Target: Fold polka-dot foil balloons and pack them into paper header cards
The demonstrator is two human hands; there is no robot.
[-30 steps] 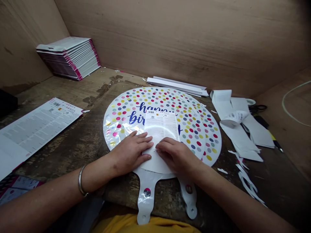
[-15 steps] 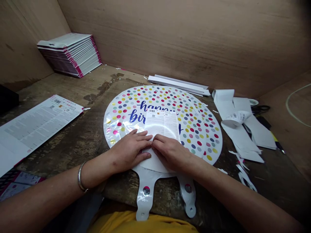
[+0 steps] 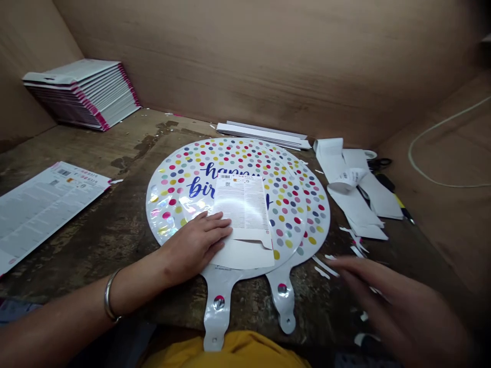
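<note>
A strip of table (image 3: 126, 225) parts the balloons (image 3: 172, 191) at centre from the cards (image 3: 49, 207) at left, a wall (image 3: 249, 66) closes the far side, and two tails (image 3: 217, 312) point nearward. The left hand (image 3: 197, 243) lies palm down, fingers loosely spread over the left edge of the packet (image 3: 241, 204) on the balloons, unclenched, while the blurred right hand (image 3: 402, 301) hangs apart at near right, its grip impossible to tell. One packet, at least two overlapping balloons and one far-left stack (image 3: 88, 94) show.
</note>
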